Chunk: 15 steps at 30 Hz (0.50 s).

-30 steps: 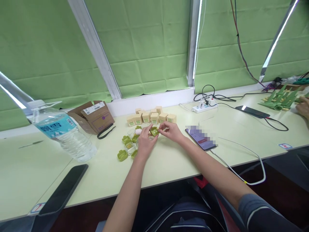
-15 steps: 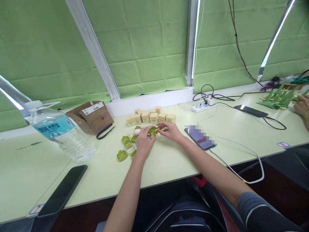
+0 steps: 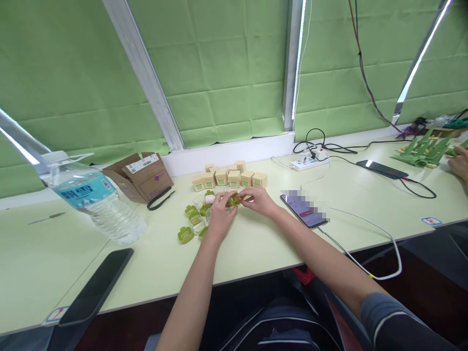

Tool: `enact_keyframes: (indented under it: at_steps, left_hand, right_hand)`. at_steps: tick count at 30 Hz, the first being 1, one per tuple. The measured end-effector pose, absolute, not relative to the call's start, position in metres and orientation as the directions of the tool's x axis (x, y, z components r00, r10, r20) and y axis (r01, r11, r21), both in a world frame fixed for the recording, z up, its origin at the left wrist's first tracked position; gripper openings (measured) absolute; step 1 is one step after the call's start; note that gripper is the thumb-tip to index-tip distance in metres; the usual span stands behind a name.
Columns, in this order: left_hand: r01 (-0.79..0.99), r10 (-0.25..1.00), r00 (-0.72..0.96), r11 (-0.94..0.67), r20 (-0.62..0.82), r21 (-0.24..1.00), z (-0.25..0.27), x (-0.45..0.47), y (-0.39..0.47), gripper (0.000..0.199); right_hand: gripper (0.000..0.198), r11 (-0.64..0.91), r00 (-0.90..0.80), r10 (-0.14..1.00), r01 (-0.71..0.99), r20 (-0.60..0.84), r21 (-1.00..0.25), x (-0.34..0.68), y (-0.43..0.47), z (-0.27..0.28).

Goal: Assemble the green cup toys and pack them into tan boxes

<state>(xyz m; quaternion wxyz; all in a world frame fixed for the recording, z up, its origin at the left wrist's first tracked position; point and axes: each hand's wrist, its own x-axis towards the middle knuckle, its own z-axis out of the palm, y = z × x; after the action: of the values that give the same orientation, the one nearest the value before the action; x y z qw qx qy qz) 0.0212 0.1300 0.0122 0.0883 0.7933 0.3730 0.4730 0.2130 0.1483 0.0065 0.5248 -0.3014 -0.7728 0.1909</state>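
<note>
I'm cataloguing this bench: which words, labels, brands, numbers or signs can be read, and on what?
Blue bottle label: large characters, apparently "飘雪"; smaller print unreadable.
Cardboard box: white label and purple mark, too small.
Lit phone: screen text blurred, partly pixelated.
Left table sticker, right table sticker: too small.

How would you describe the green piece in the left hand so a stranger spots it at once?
Find the cream blocks on the pale table, right of the big water bottle. Just in front of them, the left hand and right hand meet at a small green piece. Other green pieces lie on the table to its left; this one is held.
</note>
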Motion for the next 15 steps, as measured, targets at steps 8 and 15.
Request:
enact_keyframes:
  at_steps: [8, 15]
  left_hand:
    - [0.503, 0.673, 0.311, -0.716, 0.671, 0.484, 0.0104, 0.0214, 0.1300, 0.050]
    - [0.521, 0.673, 0.313, -0.712, 0.670, 0.471, 0.0110, 0.0217, 0.1296, 0.050]
  right_hand:
    - [0.014, 0.773, -0.304, 0.626, 0.368, 0.718, -0.518, 0.2140, 0.1471, 0.0094]
    - [0.012, 0.795, -0.365, 0.552, 0.502, 0.749, -0.341, 0.2176, 0.1498, 0.0113]
